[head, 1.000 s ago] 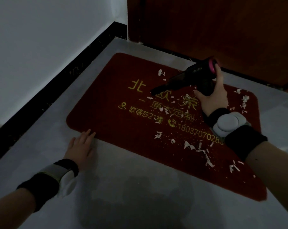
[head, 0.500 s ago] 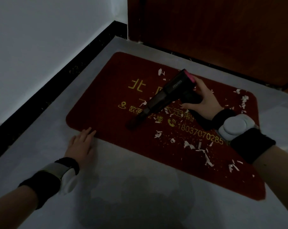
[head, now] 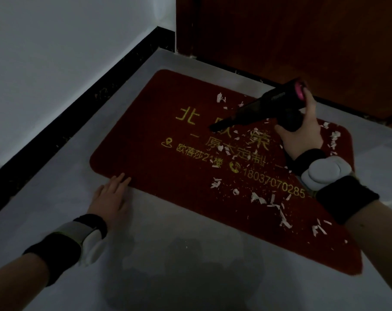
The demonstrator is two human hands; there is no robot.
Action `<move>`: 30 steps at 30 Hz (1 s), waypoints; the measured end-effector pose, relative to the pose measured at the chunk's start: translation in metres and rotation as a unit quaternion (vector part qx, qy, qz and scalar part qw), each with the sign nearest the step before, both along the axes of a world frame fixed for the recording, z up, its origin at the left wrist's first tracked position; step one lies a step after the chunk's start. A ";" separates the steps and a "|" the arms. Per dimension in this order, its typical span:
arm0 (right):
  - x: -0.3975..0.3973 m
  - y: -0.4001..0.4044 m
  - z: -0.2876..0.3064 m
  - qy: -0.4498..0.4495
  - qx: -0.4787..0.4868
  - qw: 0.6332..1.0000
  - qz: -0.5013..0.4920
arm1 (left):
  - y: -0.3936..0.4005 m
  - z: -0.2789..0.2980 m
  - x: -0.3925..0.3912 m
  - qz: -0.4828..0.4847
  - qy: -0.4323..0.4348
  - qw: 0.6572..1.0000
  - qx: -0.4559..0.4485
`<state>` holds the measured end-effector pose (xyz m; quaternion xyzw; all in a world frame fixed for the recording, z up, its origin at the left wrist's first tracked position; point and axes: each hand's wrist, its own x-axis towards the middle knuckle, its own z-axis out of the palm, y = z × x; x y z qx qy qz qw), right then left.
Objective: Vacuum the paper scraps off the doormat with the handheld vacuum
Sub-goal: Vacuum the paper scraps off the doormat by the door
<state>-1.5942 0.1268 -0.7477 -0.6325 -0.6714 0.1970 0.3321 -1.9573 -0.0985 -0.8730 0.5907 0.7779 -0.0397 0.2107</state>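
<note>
A red doormat (head: 145, 140) with yellow lettering lies on the pale floor in front of a door. White paper scraps (head: 278, 207) are strewn over its middle and right half. My right hand (head: 302, 133) grips the handle of a black handheld vacuum (head: 266, 106) with a pink rear cap. The vacuum slants down to the left, its nozzle tip on the mat near the upper lettering. My left hand (head: 111, 196) lies flat on the floor with straight fingers, fingertips touching the mat's near-left edge.
A brown wooden door (head: 291, 37) stands behind the mat. A white wall (head: 55, 52) with a black skirting board (head: 62, 131) runs along the left. Pale grey floor (head: 190, 265) stretches in front of the mat, with my shadow on it.
My right hand swept the vacuum nozzle down toward the mat's near side, then drew it back up to the upper lettering. My left hand stayed put.
</note>
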 end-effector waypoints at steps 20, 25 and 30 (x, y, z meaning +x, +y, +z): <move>-0.023 0.000 -0.003 0.056 -0.129 0.974 0.175 | 0.002 -0.004 0.005 0.010 0.008 1.000 0.025; -0.032 -0.001 -0.003 0.017 -0.157 0.941 0.298 | 0.004 -0.002 0.004 0.010 -0.004 1.000 0.023; -0.032 0.002 -0.005 0.035 -0.114 0.962 0.244 | 0.004 -0.002 0.002 0.009 -0.014 1.000 0.017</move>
